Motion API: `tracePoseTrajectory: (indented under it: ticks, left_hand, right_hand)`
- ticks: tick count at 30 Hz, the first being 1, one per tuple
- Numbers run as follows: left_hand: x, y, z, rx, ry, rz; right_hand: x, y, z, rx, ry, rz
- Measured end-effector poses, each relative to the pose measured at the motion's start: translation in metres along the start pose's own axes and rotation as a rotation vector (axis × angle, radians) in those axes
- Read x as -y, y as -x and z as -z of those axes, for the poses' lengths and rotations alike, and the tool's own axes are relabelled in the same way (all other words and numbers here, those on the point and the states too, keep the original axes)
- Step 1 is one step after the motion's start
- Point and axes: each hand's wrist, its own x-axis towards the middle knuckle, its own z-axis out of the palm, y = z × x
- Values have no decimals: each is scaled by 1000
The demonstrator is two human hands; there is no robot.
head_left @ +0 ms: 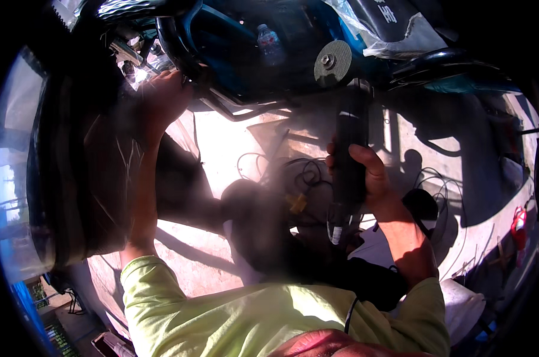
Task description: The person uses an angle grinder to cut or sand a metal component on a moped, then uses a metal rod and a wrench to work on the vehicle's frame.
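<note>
Black angle grinder (pixel 350 128) with greenish disc (pixel 337 66), right fingers (pixel 372 162) around its body, left fingers (pixel 170 80) unclear

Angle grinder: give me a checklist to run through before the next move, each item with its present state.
1. Right hand wrapped around the body of the angle grinder: ok.
2. Left hand also on the tool: not ok; it is well apart, at the upper left.
3. Both hands covered: not ok; they are bare.
4. Disc at a standstill: cannot tell from this single picture.
5. Nut tight: cannot tell; it does sit at the disc's centre.
6. Bottle not touching the disc: ok; a gap shows between them.
</note>
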Motion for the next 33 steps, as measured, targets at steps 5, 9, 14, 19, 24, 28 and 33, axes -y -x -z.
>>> tracePoseTrajectory:
  ticks: [5,9,14,19,24,28,33]
  left_hand:
    - [-4,-1,16,39,-58,107]
    - [-21,-11,1,-23,-1,196]
    - [-1,-12,5,113,34,311]
    - [-6,-20,12,219,47,406]
    - [-10,-26,4,248,-134,474]
    - [-23,-16,5,98,-431,392]
    - [-7,54,59,-50,-366,403]
  right_hand:
    - [-36,-29,55,66,-16,-60]
    - [-34,-40,91,76,49,-104]
    - [-17,-38,84,35,72,-121]
    - [-7,-44,89,34,77,-123]
    - [0,-41,96,88,121,-142]
    - [3,-41,105,98,141,-155]
    - [5,-45,110,130,145,-174]
